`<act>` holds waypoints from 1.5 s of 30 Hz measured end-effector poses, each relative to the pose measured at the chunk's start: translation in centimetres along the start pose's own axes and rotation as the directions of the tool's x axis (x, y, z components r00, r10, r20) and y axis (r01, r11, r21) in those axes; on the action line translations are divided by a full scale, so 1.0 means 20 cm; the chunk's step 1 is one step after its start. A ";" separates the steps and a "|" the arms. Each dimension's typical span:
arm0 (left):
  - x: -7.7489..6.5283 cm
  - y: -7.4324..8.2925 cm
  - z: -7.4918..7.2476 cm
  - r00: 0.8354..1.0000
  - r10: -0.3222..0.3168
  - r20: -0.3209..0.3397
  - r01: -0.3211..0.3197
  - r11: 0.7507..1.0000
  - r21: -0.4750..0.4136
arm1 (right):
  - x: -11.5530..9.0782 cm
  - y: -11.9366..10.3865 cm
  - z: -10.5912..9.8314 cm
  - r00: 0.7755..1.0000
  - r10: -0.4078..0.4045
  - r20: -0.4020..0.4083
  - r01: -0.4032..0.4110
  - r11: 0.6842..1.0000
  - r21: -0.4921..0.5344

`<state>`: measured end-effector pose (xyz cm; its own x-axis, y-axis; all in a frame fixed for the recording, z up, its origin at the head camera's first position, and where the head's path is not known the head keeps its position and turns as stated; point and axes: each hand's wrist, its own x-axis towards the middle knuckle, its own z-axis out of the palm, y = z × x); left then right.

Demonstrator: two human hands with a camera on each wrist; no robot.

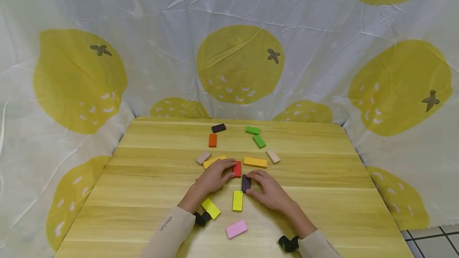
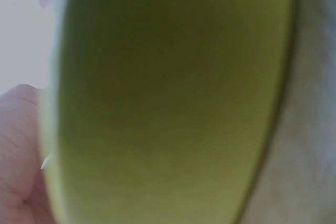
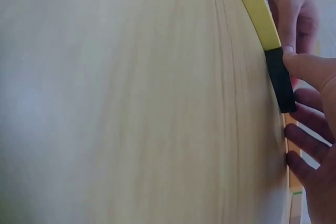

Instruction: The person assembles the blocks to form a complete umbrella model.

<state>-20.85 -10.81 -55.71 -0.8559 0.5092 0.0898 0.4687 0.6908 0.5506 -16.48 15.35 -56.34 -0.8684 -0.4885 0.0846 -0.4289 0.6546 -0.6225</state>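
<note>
Soft, even light covers the wooden tabletop (image 1: 315,182) and lemon-print cloth (image 1: 315,71) in the head view, which is fairly sharp. The left wrist view is heavily blurred, a shaded yellow block (image 2: 168,98) against a blown-out white corner; the right wrist view looks hazy, pale glare veiling its left side.

Left sleeve (image 1: 170,232): "Let's", then perhaps "Slam"; right sleeve (image 1: 316,244): lettering too small to read.

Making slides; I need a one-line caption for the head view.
Left hand holding a red block, right hand a black block, on a wood-grain table.
</note>
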 end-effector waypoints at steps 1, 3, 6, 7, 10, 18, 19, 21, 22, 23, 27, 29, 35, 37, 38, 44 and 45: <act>0.00 0.00 0.00 1.000 0.002 0.001 -0.002 1.000 -0.001 | 0.00 0.00 0.00 1.000 -0.004 0.002 0.004 1.000 -0.003; 0.01 0.01 0.00 1.000 0.004 0.003 -0.004 1.000 -0.005 | 0.00 -0.01 0.01 1.000 -0.010 0.004 0.010 1.000 -0.007; 0.01 0.01 0.00 1.000 0.004 0.002 -0.004 1.000 -0.001 | 0.00 -0.02 0.01 1.000 -0.010 0.005 0.010 1.000 -0.012; 0.01 0.02 0.00 1.000 0.003 0.000 -0.003 1.000 0.000 | 0.00 -0.02 0.01 1.000 -0.008 0.006 0.008 1.000 -0.015; 0.01 0.02 0.00 1.000 -0.006 -0.008 0.006 1.000 0.013 | 0.00 -0.02 0.02 1.000 -0.007 0.009 0.007 1.000 -0.021; 0.01 0.02 0.01 1.000 -0.023 -0.021 0.023 1.000 0.009 | 0.01 -0.04 0.03 0.999 -0.042 0.025 0.042 0.999 -0.009; 0.02 0.02 0.01 1.000 -0.022 -0.022 0.022 1.000 0.007 | 0.02 -0.05 0.03 0.999 -0.043 0.025 0.044 0.999 -0.011; 0.02 0.02 0.01 0.999 -0.024 -0.021 0.024 1.000 0.001 | 0.02 -0.05 0.03 0.999 -0.040 0.025 0.040 0.999 -0.010; 0.02 0.02 0.01 1.000 -0.024 -0.021 0.024 1.000 0.000 | 0.03 -0.06 0.04 0.999 -0.039 0.025 0.039 0.999 -0.013; 0.02 0.02 0.01 0.999 -0.026 -0.019 0.026 1.000 -0.001 | 0.03 -0.06 0.04 0.999 -0.037 0.025 0.038 0.999 -0.015; 0.02 0.01 0.02 0.999 -0.028 -0.021 0.028 1.000 -0.004 | 0.04 -0.07 0.05 0.999 -0.040 0.017 0.041 0.998 -0.039; 0.02 0.01 0.02 0.999 -0.030 -0.023 0.030 1.000 -0.002 | 0.05 -0.07 0.05 0.999 -0.045 0.006 0.046 0.998 -0.054; 0.02 0.01 0.02 0.999 -0.026 -0.026 0.026 1.000 -0.008 | 0.07 -0.08 0.06 0.998 -0.048 -0.037 0.046 0.997 -0.065; 0.02 0.02 0.02 0.999 -0.025 -0.024 0.025 1.000 -0.009 | 0.07 -0.08 0.06 0.998 -0.036 -0.047 0.033 0.997 -0.066; 0.02 0.02 0.02 0.999 -0.025 -0.024 0.025 1.000 -0.010 | 0.08 -0.08 0.06 0.998 -0.031 -0.052 0.027 0.998 -0.065; 0.02 0.01 0.02 1.000 -0.023 -0.018 0.023 1.000 -0.006 | 0.09 -0.07 0.07 0.998 -0.011 -0.059 0.008 0.998 -0.064; 0.02 0.01 0.02 1.000 -0.021 -0.019 0.021 1.000 -0.005 | 0.09 -0.07 0.07 0.998 -0.012 -0.058 0.009 0.998 -0.065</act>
<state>-20.95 -10.25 -55.89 -0.8697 0.4847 0.0937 0.4494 0.6988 0.5566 -17.04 12.75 -56.46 -0.8761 -0.4621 0.1375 -0.4515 0.6863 -0.5702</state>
